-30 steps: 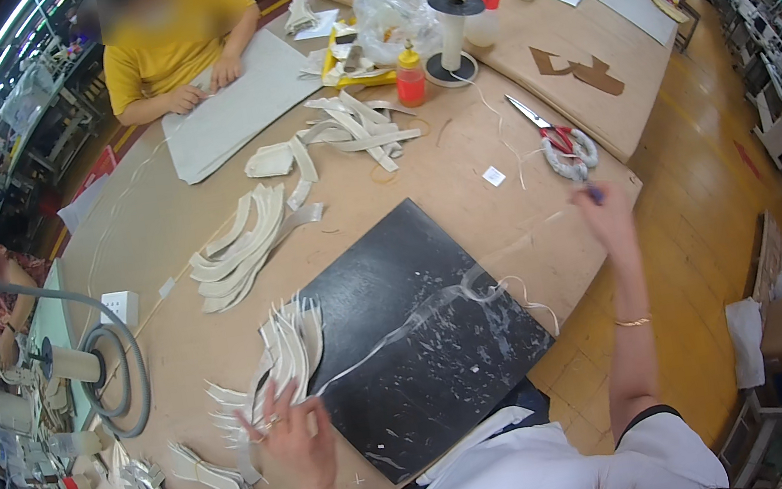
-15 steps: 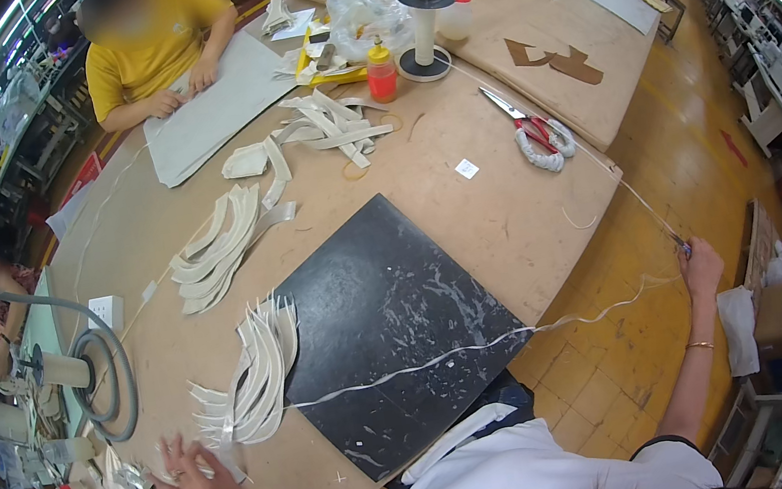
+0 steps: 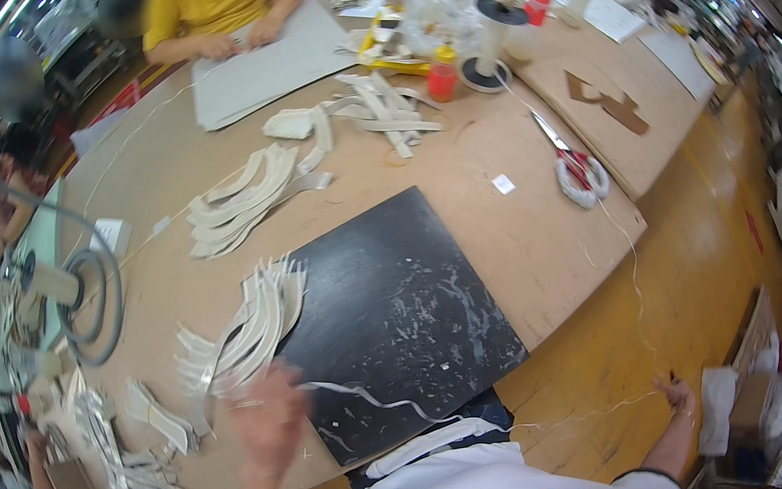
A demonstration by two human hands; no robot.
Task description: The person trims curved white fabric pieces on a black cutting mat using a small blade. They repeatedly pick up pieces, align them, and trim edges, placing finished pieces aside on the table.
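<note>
My left hand [image 3: 270, 414], smeared by motion, is over the table at the near end of a fanned pile of off-white curved strips [image 3: 266, 319]. A narrow white tape [image 3: 390, 405] runs from beside it over the black board [image 3: 401, 314], then past my body toward my right hand. Out over the floor at the right, my right hand [image 3: 679, 396] is closed round a small dark-tipped tool, too small to name. A second length of thin tape comes down to it from the white spool [image 3: 488, 48], past the red-handled scissors [image 3: 583, 177].
More strip bundles lie on the table [image 3: 357, 219]. Beyond stand a red bottle with a yellow cap [image 3: 442, 75] and clear plastic bags [image 3: 433, 16]. A person in yellow [image 3: 220, 12] works over grey sheets [image 3: 273, 65]. A grey hose [image 3: 114, 286] loops at the left.
My left hand has moved right and away from me, to the strips' near end. My right hand has come lower and nearer my body. The tape has gone slack and shifted toward me.
</note>
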